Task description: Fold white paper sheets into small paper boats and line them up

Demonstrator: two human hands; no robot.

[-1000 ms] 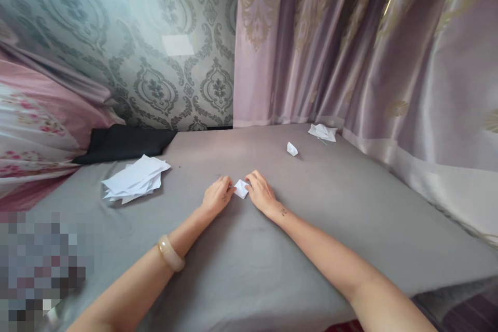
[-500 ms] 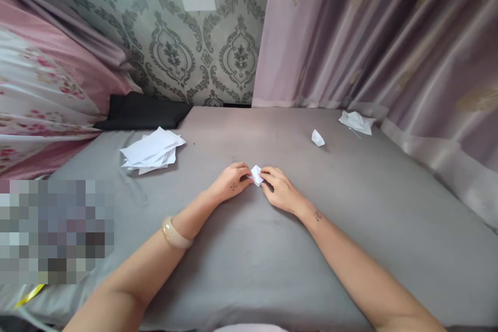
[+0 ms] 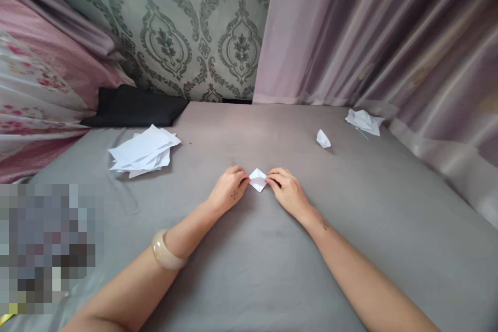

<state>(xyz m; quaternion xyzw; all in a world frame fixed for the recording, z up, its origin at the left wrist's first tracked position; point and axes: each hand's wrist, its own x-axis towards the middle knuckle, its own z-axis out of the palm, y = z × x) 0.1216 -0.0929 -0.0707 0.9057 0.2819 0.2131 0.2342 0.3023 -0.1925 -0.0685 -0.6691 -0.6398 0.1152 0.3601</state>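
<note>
A small folded piece of white paper, diamond-shaped with creases across it, is held between my two hands over the grey sheet. My left hand pinches its left corner between thumb and fingers. On the opposite side, my right hand grips the right corner in the same way. Both hands are closed on the paper, and its middle shows between them. A pale bangle circles my left forearm.
A loose stack of white paper lies to the left, before a folded black cloth. Right of centre stands a small folded paper shape. More crumpled paper rests near the curtain. Part of the lower left is pixelated.
My hands have drawn slightly apart, and the paper between them now shows as a wider, more opened diamond. The view has shifted a little.
</note>
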